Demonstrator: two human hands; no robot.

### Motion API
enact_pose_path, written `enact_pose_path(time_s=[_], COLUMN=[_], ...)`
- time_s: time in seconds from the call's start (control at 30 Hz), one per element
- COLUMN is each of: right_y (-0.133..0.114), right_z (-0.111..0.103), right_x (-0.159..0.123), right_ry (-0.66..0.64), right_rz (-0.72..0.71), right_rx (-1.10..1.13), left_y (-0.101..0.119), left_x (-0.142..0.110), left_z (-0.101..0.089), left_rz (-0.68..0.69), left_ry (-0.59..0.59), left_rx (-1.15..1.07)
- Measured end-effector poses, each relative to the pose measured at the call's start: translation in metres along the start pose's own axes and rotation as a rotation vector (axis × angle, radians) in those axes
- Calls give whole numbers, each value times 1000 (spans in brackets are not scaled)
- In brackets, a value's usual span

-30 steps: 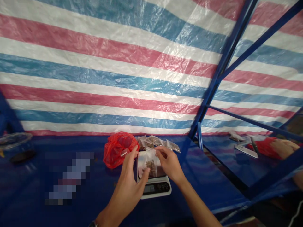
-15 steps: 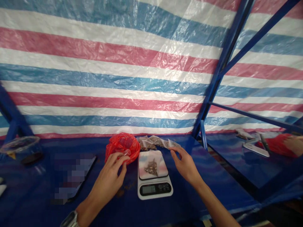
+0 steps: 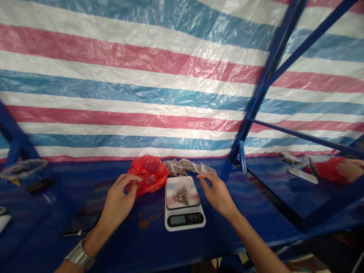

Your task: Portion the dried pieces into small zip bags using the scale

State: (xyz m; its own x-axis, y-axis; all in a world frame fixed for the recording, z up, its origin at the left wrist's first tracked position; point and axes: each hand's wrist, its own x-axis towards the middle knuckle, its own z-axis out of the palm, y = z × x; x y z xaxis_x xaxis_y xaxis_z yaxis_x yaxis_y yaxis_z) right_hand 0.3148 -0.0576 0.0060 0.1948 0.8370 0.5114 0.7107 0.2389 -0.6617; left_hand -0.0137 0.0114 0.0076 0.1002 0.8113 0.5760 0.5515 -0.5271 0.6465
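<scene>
Left hand apparently against red bag

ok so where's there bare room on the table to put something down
Two patches of the blue table look bare: between the right hand and the blue post, and from the scale to the near edge. Behind the scale it's crowded with small bags; to its left are the red bag, the left hand and brown crumbs.

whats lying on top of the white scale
A small plastic bag of brown bits lies on the scale. The bits hide the patch of platform beneath them.
</scene>
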Motion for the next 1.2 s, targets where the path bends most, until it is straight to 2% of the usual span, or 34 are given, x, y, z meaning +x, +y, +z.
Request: enact_pose_path(time_s=[0.23, 0.43, 0.57, 0.73, 0.8, 0.93, 0.97, 1.03, 1.13, 1.2], right_y=[7, 20, 15, 0, -8, -29, -36, -46, -52, -49], right_z=[3, 7, 19, 43, 49, 45, 42, 37, 31, 30], right_x=[-1, -1, 6, 17, 17, 12, 10, 7, 4, 5], right_ry=[-6, -20, -14, -82, -81, -95, -110, -115, -26, 39], right_rz=[9, 39, 32, -25, -60, -167, -182, -196, -173, -128], right_rx=[-1, -46, -192, -319, -248, 113, 190, 282, 315, 318], left_y=[16, 26, 34, 52, 57, 59, 59, 59, 60, 61], left_x=[-11, -18, -22, -22, -21, -20, -20, -20, -22, -22], left_z=[12, 14, 19, 41, 52, 67, 69, 69, 65, 62], left_rz=[-3, 20, 53, 59, 64, 24, -4, -59, -101, -114], left_ry=[-55, -96, -121, -102, -91, -54, -75, -198, -431, -524], left_rx=[-94, -133, -28, 91, 75, -48, -119, -292, -518, -612])
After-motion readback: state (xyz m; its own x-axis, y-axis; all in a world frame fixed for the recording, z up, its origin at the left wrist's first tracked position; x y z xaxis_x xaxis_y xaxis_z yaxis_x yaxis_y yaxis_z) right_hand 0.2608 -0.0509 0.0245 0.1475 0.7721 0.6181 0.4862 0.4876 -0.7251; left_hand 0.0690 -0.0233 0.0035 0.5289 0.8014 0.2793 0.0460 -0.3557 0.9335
